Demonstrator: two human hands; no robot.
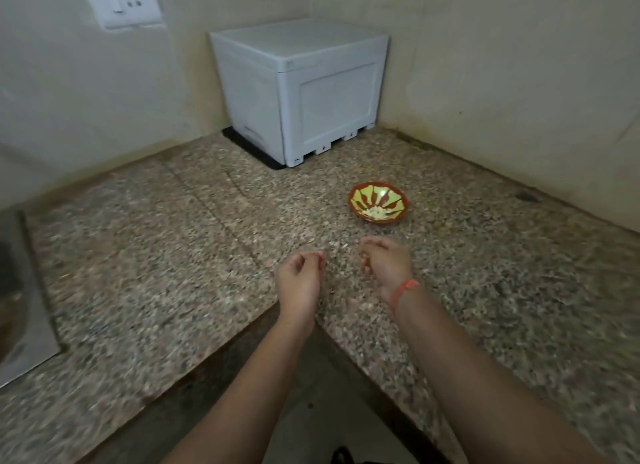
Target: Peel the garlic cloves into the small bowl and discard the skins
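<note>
Looks down on a speckled granite counter (pixel 173 255) wrapping an inner corner between two pale walls. At the back of that corner, a white plastic box (pixel 298 93), closed, set on a dark mat (pixel 242 145). At the far left edge, a blurred strip of steel sink (pixel 17 290). High on the left wall, a socket plate (pixel 121 3).

Reaches in over the counter's front edge with both forearms. Holds the left hand (pixel 299 276) just above the stone, fingers curled in, tips meeting the thumb; too small to tell whether pinching anything. Keeps the right hand (pixel 386 262) near it, not touching, fingers curled in as well, a red wristband (pixel 403 290) at the wrist.

Just beyond the right hand and apart from it, the small bowl (pixel 378 204): red rim, yellow-green panels, upright on the counter. Inside, low against the near wall, a little heap of pale pieces (pixel 375 213), probably peeled cloves.

Smallest of all, a brownish bit (pixel 364 260) pinched between right thumb and fingertips: likely a clove in its skin or a scrap of skin, cannot say which.

By the look of it, well under way: some cloves in the bowl, one piece in hand. No unpeeled stock or heap of skins to be made out on the blurred, speckled stone, so possibly near the end. Left to do: finishing this piece and getting rid of the skins.
</note>
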